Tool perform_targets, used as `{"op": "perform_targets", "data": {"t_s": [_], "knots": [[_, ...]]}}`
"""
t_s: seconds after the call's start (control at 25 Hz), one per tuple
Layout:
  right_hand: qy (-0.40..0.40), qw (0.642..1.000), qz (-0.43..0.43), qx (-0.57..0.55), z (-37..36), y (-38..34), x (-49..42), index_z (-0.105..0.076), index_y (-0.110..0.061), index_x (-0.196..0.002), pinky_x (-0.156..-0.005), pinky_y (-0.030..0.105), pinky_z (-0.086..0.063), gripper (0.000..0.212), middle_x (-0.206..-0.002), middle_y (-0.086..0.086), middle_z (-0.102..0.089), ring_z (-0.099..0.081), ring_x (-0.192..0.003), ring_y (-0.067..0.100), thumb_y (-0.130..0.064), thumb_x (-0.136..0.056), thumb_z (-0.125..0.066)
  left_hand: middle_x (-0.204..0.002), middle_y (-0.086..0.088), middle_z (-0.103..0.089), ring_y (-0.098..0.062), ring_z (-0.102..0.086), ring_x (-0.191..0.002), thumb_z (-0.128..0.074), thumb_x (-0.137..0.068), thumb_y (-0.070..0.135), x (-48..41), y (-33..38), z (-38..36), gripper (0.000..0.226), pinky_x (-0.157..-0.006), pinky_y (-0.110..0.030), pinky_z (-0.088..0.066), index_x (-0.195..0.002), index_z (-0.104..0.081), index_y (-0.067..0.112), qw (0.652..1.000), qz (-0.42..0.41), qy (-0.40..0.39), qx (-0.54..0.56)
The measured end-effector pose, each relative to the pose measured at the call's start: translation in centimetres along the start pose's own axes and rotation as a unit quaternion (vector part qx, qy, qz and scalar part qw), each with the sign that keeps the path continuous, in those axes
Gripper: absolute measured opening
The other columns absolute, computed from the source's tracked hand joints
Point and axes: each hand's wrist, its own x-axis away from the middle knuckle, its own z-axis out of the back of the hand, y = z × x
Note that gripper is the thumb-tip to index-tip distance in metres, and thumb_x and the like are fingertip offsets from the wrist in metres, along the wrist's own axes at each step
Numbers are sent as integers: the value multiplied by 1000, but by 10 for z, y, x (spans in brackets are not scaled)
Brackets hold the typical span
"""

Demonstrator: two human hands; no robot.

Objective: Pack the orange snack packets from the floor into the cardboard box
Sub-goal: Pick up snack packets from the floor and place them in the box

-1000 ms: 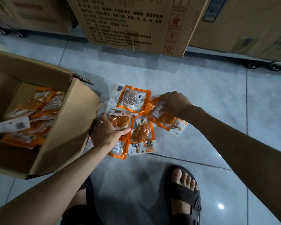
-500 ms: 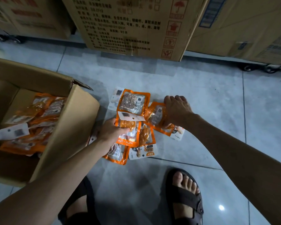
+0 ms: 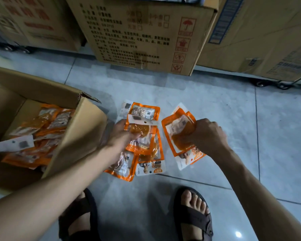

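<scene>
Several orange snack packets point(image 3: 147, 154) lie in a loose pile on the grey tiled floor. My left hand point(image 3: 121, 134) grips one packet point(image 3: 142, 132) from the pile, thumb on its front, lifted slightly. My right hand point(image 3: 205, 134) pinches another orange packet point(image 3: 176, 129) to the right, raised and tilted off the floor, with a second packet point(image 3: 191, 156) under it. The open cardboard box point(image 3: 80, 136) stands on the left, holding several orange packets point(image 3: 38, 134). One packet point(image 3: 143, 111) lies at the far end of the pile.
Large printed cardboard cartons point(image 3: 142, 33) stand along the back, some on wheeled dollies point(image 3: 271, 83). My sandalled feet point(image 3: 194, 214) are planted on the floor just below the pile. Bare tile stretches to the right.
Both hands have lifted their packets. The right hand pulled its packet off the pile and to the right; the left hand raised its packet a little toward the box side.
</scene>
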Motion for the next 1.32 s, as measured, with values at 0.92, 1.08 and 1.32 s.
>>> {"op": "perform_targets", "data": {"t_s": [0.92,1.08,1.32], "knots": [[-326,836,254,-360,-1,-267,89,-71,-22,-111,-85,37,-58,33,-99,2,-79,-76,-89,19,-24,-79,-77,-85,-14,-69,-31,-68,-81,-68,-86,3,-9,-15,302,14,-74,-44,-58,-83,-65,16,971,122,196,70],[-392,831,168,-357,-46,-326,79,-72,-14,-109,-82,40,-60,31,-100,10,-77,-75,-88,26,-10,-78,-77,-104,-21,-73,-36,-70,-96,-78,-73,12,-51,-41,330,26,-90,-49,-56,-98,-72,7,962,117,245,-5],[-396,850,23,-348,-119,-377,49,-66,-7,-107,-57,40,-59,25,-87,15,-71,-67,-60,28,5,-86,-61,-132,-17,-61,-37,-56,-123,-63,-88,29,-47,-49,340,48,-101,-37,-47,-130,-57,8,940,118,316,-61]]}}
